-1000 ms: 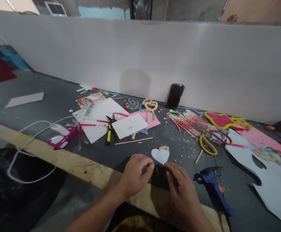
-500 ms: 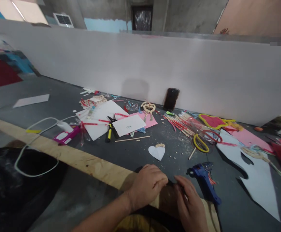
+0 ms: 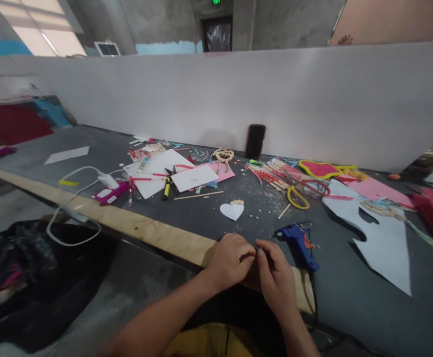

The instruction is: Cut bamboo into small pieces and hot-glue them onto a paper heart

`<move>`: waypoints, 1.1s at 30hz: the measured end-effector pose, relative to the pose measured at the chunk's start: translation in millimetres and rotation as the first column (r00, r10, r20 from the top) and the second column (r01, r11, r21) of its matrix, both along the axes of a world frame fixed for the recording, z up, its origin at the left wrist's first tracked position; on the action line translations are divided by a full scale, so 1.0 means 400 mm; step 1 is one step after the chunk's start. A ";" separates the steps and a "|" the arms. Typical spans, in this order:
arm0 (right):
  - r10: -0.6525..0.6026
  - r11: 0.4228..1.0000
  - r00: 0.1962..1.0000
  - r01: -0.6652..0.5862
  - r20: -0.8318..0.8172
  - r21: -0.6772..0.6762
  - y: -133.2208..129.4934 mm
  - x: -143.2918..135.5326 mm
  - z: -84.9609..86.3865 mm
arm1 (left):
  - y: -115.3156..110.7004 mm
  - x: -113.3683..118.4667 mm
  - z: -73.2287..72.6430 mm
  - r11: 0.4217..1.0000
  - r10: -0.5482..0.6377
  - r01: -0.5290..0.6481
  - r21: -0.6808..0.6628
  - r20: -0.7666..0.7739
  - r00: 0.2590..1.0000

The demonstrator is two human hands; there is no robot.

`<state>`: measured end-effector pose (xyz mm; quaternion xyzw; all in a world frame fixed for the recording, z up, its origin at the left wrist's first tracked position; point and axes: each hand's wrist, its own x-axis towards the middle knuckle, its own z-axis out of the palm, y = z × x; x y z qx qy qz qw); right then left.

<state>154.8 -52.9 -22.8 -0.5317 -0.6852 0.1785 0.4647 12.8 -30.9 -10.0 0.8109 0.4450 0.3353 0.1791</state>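
Observation:
At the wooden front edge of the table, my left hand [image 3: 230, 260] is closed, thumb and fingers pinched together. Close beside it, my right hand [image 3: 277, 272] has its thumb and forefinger drawn together, the tips almost meeting those of the left. Whatever lies between the fingertips is too small or hidden to name. Just beyond the hands lies a white paper heart [image 3: 232, 211] with a cluster of small beige pieces [image 3: 237, 202] along its top edge. To the right of my right hand a blue glue gun [image 3: 298, 246] rests on its side.
Yellow-handled scissors [image 3: 298, 198] and red-striped paper sticks [image 3: 270, 176] lie farther back. A phone [image 3: 255, 141] leans against the white partition [image 3: 156, 99]. Left are pliers [image 3: 167, 186], white card [image 3: 195, 177] and a pink power strip [image 3: 112, 193] with a cable. Cut white board [image 3: 387, 253] lies right.
My two hands have come closer together, fingertips now almost touching. The view has shifted, so the table things sit slightly higher in the picture. The heart and glue gun remain in place on the table.

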 end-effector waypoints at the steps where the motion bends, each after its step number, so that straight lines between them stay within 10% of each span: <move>1: 0.002 1.000 1.000 -0.002 -0.015 0.001 -0.001 0.000 0.000 | -0.002 0.004 0.000 1.000 -0.002 0.002 0.014 -0.005 1.000; 12: -0.010 0.994 0.997 0.018 -0.079 0.104 -0.024 -0.002 0.000 | -0.012 -0.013 0.027 0.991 -0.084 0.095 0.092 -0.123 0.989; 19: -0.093 0.968 0.966 0.031 0.240 0.249 -0.044 0.110 0.052 | -0.002 -0.071 0.025 0.992 -0.058 0.075 0.097 -0.161 0.985; 24: -0.326 0.936 0.786 0.191 0.526 0.294 -0.001 0.202 0.050 | 0.018 -0.108 0.039 0.989 -0.084 0.107 0.102 -0.201 0.976; 33: -0.265 0.964 0.738 0.213 0.621 0.159 0.051 0.217 0.004 | 0.017 -0.117 0.037 0.992 -0.062 0.086 0.088 -0.242 0.968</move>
